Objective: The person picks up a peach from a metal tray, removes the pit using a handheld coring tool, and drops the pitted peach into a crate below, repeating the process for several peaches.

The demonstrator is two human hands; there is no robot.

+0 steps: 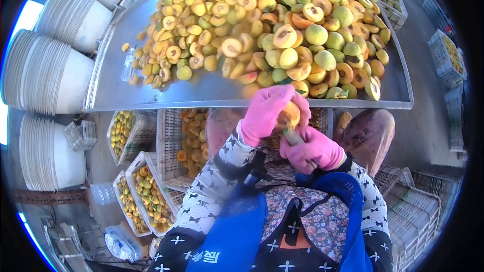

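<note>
Grasping one peach [289, 117] in the left hand [268, 112], one slim tool [293, 137] in the right hand [313, 152], near one metal table [194, 92].

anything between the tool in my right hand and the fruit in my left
Nothing visible: the tool in the right hand points straight at the fruit, its end right by it. The left hand wraps the fruit's side.
</note>
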